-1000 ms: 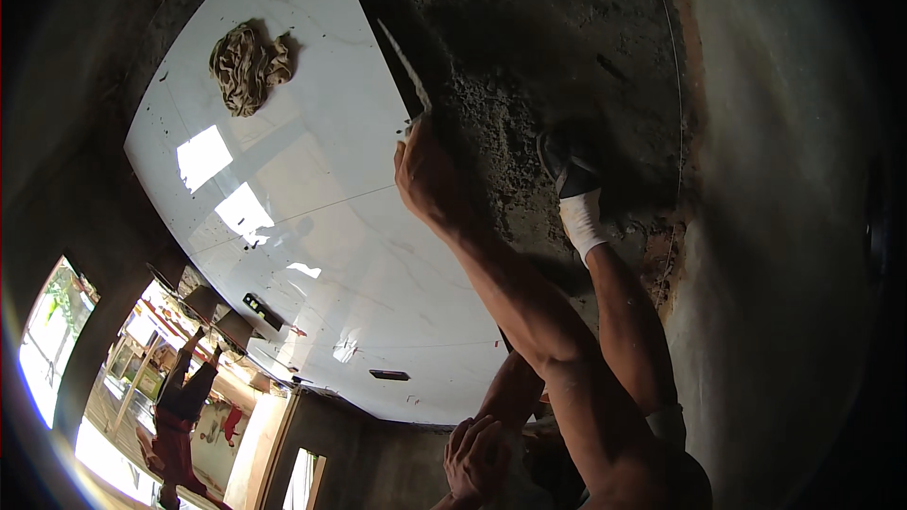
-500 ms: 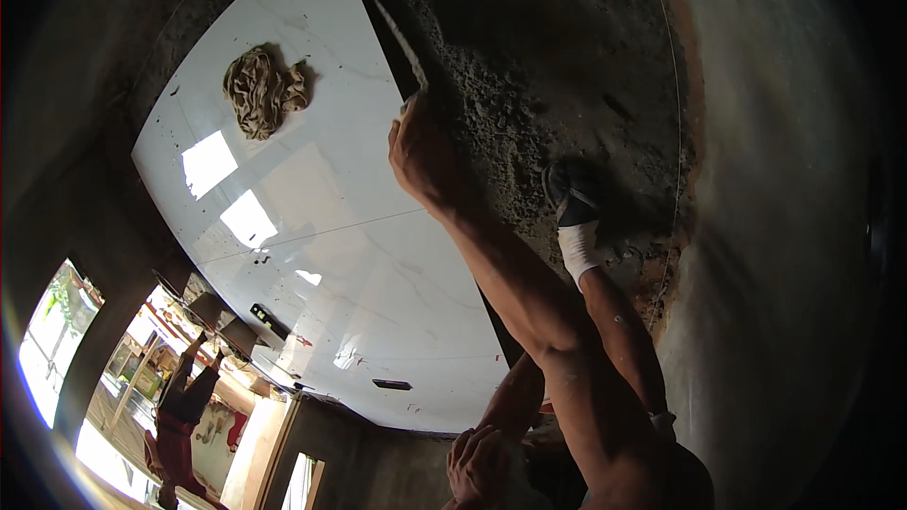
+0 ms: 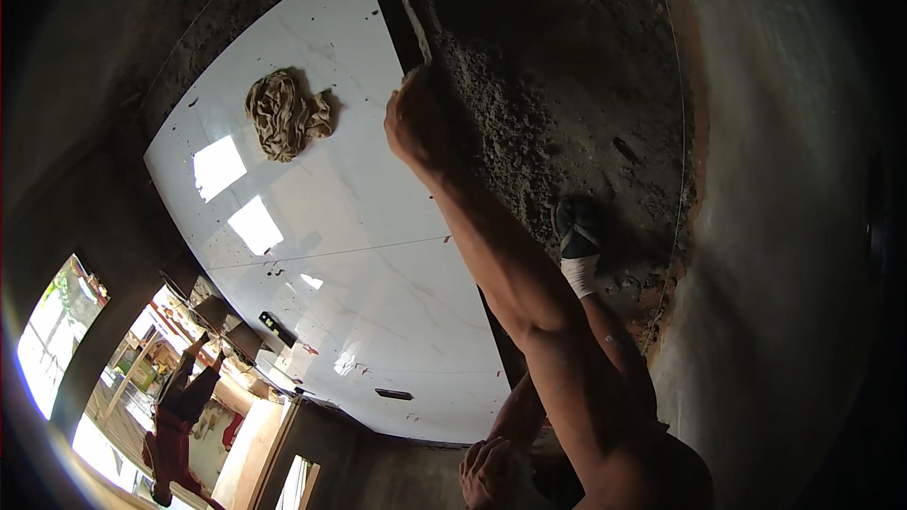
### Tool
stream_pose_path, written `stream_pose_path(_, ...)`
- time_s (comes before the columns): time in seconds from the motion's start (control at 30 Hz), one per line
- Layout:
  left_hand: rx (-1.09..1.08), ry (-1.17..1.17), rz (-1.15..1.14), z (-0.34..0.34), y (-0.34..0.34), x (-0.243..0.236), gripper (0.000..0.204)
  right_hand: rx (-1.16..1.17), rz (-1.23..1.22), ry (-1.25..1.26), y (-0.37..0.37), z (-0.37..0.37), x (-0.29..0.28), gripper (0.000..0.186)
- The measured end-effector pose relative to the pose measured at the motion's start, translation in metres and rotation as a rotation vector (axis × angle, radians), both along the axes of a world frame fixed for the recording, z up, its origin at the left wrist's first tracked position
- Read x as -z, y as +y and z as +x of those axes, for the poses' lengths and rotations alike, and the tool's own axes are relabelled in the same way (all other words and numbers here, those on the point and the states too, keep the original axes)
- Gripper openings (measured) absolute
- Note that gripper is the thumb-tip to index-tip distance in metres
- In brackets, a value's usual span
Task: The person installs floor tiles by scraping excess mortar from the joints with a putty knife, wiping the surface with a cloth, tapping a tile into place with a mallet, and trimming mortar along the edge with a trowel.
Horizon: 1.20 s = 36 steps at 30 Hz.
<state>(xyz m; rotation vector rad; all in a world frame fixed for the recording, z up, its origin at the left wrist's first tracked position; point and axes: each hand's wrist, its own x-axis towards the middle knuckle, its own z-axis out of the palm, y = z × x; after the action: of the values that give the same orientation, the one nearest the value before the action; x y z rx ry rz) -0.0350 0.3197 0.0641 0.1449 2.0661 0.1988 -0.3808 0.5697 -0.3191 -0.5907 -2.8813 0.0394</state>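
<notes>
My right hand (image 3: pixel 419 123) is closed round the handle of what looks like a trowel (image 3: pixel 414 21), its narrow pale blade seen nearly edge-on. The blade points away from me, beside the long edge of a large glossy white tile surface (image 3: pixel 378 293). Rough grey mortar (image 3: pixel 505 123) covers the ground just right of that edge. My left hand (image 3: pixel 489 474) is low in the view, near the tile's near end, with its fingers bent and slightly apart. Whatever lies under those fingers is hard to make out. A crumpled brownish cloth (image 3: pixel 282 115) lies on the tile.
A small black spirit level (image 3: pixel 276 328) and a dark flat piece (image 3: pixel 394 394) lie on the tile. A dark shoe with white sock (image 3: pixel 579 269) stands on the mortar. A string (image 3: pixel 682 132) runs beside the right wall (image 3: pixel 784 179). Another person (image 3: pixel 179 416) appears upside down, lower left.
My right hand and the trowel have moved farther along the tile edge, away from me. The whole view has shifted a little, so the cloth and tile sit lower in it.
</notes>
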Motion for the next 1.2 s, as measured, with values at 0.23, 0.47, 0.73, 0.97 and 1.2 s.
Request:
stream_pose_path(0.23,-0.063,0.016,-0.087,-0.009,0.001,0.002,0.031,-0.054,-0.278,-0.301,-0.016,-0.039,-0.044,0.046)
stream_pose_path(0.47,-0.087,-0.004,-0.053,-0.015,0.03,0.014,0.031,-0.09,0.089,-0.05,0.055,-0.079,0.04,0.044)
stream_pose_path(0.73,-0.119,-0.066,0.005,-0.007,0.058,0.027,0.031,0.017,-0.113,-0.05,0.027,-0.074,0.076,0.044)
stream_pose_path(0.97,-0.135,-0.004,-0.07,-0.016,0.06,0.014,0.031,-0.197,0.03,-0.173,0.06,-0.081,0.006,0.043)
stream_pose_path(1.2,-0.167,-0.008,-0.055,-0.001,0.08,0.009,0.031,0.437,-0.564,0.009,0.002,-0.106,0.022,0.057)
